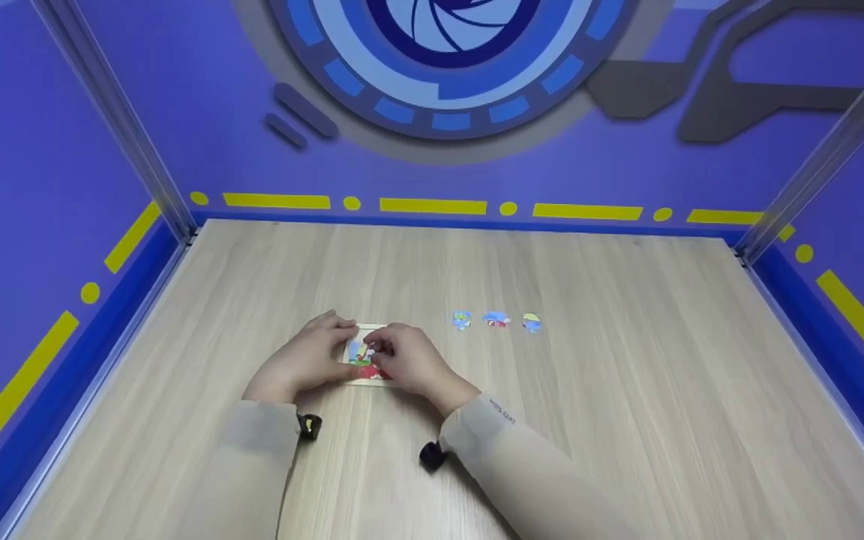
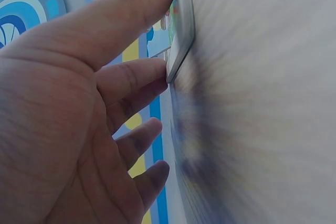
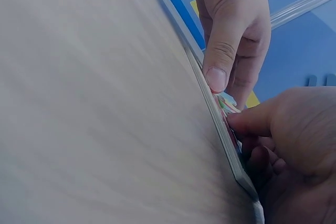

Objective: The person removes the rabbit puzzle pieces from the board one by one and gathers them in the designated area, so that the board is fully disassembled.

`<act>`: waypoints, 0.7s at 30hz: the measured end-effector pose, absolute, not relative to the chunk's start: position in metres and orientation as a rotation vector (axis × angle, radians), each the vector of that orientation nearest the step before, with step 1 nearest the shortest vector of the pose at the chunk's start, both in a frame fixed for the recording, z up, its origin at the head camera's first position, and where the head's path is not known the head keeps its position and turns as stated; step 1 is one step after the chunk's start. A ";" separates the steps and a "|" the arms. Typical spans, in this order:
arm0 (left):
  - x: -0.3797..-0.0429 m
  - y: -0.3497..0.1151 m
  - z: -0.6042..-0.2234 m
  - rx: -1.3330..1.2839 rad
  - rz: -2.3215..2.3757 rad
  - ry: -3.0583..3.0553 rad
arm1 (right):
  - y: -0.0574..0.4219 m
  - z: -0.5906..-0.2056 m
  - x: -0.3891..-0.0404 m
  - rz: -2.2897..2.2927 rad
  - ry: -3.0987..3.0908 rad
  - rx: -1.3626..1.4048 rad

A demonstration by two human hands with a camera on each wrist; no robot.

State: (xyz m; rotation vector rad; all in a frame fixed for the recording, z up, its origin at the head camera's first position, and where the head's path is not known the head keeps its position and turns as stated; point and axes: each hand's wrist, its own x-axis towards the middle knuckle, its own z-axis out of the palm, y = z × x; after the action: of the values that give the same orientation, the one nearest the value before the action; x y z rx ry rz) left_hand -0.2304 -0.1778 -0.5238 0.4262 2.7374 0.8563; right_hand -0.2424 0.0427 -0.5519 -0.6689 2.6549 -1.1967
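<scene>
A small jigsaw puzzle in a pale frame point(image 1: 369, 382) lies on the table, with a red, green and blue picture. My left hand point(image 1: 310, 358) is at its left side. The left thumb point(image 2: 131, 11) rests on the lower part, while an index fingertip touches the upper left corner; the other left fingers stand off it. Over the puzzle's right half, my right hand point(image 1: 413, 360) has curled fingers and pinches a puzzle piece point(image 3: 229, 100), mostly hidden by the hand. The right thumb point(image 3: 252, 121) is low against the puzzle surface.
Three loose puzzle pieces lie in a row to the right, beyond the hands: a blue-green one point(image 1: 461, 319), a blue-red one point(image 1: 496, 319) and a blue-yellow one point(image 1: 532, 322). Blue panels point(image 1: 432, 176) enclose the wooden table point(image 1: 627, 390) at the back and sides.
</scene>
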 end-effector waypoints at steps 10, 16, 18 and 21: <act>-0.230 -0.178 -0.526 0.446 0.841 2.753 | 0.043 -0.556 -0.242 -1.231 2.614 -0.642; -0.231 -0.178 -0.526 0.450 0.831 2.759 | 0.044 -0.554 -0.242 -1.255 2.592 -0.623; -0.232 -0.178 -0.526 0.443 0.828 2.758 | 0.044 -0.553 -0.243 -1.300 2.558 -0.606; -0.232 -0.177 -0.526 0.431 0.828 2.751 | 0.045 -0.551 -0.243 -1.382 2.488 -0.573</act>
State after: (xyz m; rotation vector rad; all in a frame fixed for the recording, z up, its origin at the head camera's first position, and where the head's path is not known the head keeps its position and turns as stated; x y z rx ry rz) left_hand -0.2324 -0.1774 -0.5257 0.4313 2.7505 0.8282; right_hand -0.2435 0.0452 -0.5510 -0.5726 2.4879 -1.3824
